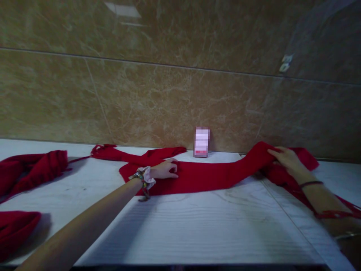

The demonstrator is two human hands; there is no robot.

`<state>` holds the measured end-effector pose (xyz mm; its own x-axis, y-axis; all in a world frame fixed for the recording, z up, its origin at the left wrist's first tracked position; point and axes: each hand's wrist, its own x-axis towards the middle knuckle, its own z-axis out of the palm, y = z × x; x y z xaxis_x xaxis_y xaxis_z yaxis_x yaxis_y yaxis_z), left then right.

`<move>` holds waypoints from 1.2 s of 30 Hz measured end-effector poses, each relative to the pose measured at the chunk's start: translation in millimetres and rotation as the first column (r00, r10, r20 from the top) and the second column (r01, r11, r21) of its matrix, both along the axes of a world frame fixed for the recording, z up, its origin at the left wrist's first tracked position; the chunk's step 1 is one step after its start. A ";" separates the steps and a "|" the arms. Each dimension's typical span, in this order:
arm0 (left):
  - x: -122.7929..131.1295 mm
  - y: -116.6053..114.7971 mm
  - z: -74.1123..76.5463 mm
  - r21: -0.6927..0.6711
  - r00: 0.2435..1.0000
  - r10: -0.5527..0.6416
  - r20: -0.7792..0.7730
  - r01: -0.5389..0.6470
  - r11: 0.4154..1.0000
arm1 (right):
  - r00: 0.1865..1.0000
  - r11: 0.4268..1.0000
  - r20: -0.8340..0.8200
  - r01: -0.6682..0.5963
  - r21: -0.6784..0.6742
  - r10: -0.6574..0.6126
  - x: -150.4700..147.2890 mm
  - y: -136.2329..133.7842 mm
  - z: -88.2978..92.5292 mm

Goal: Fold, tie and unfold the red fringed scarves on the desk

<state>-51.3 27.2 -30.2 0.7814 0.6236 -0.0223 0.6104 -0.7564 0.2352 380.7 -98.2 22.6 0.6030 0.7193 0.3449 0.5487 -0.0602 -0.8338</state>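
Observation:
A long band of red cloth [203, 175] lies across the white wood-grain table, flat in its middle part and raised toward the right. My left hand [166, 169] rests on its left part, fingers bent and slightly apart, with nothing held in them. My right hand [287, 160] grips the raised right part between thumb and fingers. Beneath and behind that hand, more red cloth hangs in loose folds, partly hidden by my forearm.
More red cloth [36, 169] lies crumpled at the left, and a folded red piece [17, 229] sits nearer the front edge. A phone [202, 142] with a lit, blurred screen leans against the brown marbled wall [158, 98]. A seam crosses the table [214, 226] at the right.

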 end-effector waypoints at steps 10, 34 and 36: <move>-46.0 -17.1 38.4 -0.145 0.974 -0.034 -0.226 0.000 0.989 | 0.779 0.829 0.611 0.245 -0.503 0.140 -37.6 7.4 -24.0; -139.4 -42.8 28.0 -0.031 0.960 0.225 -0.166 -0.233 0.972 | 0.408 0.612 0.505 -0.710 -0.348 0.761 -165.7 43.5 -92.0; -162.7 -38.4 28.2 0.010 0.942 0.274 -0.195 -0.277 0.961 | 0.417 0.620 0.510 -0.709 -0.336 0.753 -161.2 40.9 -94.4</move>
